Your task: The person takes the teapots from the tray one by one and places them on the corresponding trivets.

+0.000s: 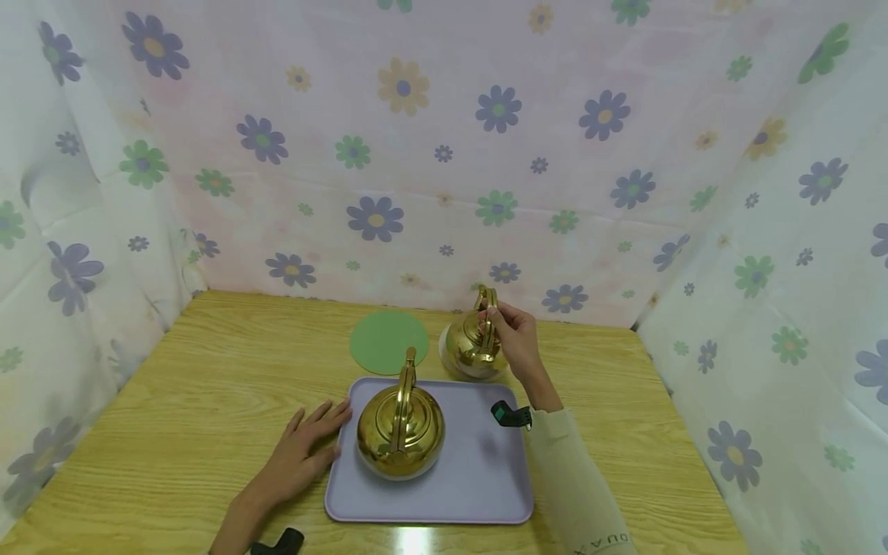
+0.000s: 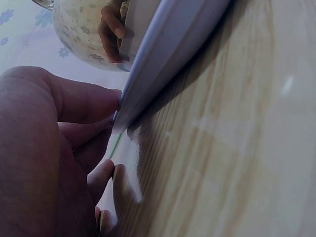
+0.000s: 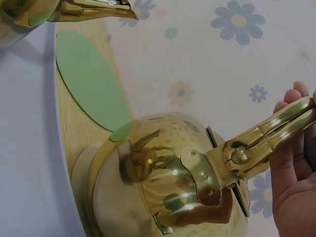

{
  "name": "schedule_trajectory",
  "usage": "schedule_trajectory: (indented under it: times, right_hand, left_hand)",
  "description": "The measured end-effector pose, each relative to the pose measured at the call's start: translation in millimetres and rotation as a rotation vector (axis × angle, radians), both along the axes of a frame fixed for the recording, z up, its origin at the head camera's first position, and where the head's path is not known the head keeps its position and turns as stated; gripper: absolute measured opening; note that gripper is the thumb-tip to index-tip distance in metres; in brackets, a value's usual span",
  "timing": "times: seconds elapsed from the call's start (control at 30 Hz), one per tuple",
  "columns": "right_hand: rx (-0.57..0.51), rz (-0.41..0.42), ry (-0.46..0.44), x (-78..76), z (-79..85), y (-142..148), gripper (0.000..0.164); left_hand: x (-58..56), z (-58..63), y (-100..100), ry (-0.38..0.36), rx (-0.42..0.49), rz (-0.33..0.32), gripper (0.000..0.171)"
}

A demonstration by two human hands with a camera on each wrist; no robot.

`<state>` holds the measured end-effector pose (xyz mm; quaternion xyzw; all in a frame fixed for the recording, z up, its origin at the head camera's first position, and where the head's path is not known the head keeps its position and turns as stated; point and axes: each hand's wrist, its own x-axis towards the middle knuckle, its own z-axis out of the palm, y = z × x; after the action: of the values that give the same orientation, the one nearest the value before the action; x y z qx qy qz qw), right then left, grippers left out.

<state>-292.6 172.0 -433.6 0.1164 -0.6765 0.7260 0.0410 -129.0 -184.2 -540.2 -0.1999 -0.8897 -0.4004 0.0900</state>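
Observation:
At the back right of the table, my right hand (image 1: 516, 337) grips the raised handle of a shiny gold kettle (image 1: 463, 347), fingers curled round it in the right wrist view. That kettle stands upright behind the tray, on or close above a pale round mat (image 3: 81, 170); I cannot tell which. A second gold kettle (image 1: 401, 432), its handle raised, stands on the left part of a lilac tray (image 1: 486, 478). My left hand (image 1: 300, 455) lies by the tray's left edge with fingers extended, thumb and fingertips touching the rim (image 2: 133, 94).
Behind the tray a flat green round mat (image 1: 381, 339) lies on the wood-grain table (image 1: 229, 370). Flower-print curtains (image 1: 444, 154) close off the back and both sides. The tray-borne kettle's spout (image 3: 94, 10) points toward the back.

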Motion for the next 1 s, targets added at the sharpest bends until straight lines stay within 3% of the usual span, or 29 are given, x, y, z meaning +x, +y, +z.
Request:
schedule_trajectory:
  times: [0.8,1.0]
  right_hand:
    - [-0.06,0.009,-0.049,-2.9,-7.4,2.0,0.03]
    - [-0.084,0.013,-0.047,-2.5,-9.6,1.6,0.037]
  left_hand:
    - [1.2,2.5,1.8,-0.027,0.008,-0.004,0.052]
    - [-0.1,0.1,1.2,-0.022,0.007,-0.002,0.053]
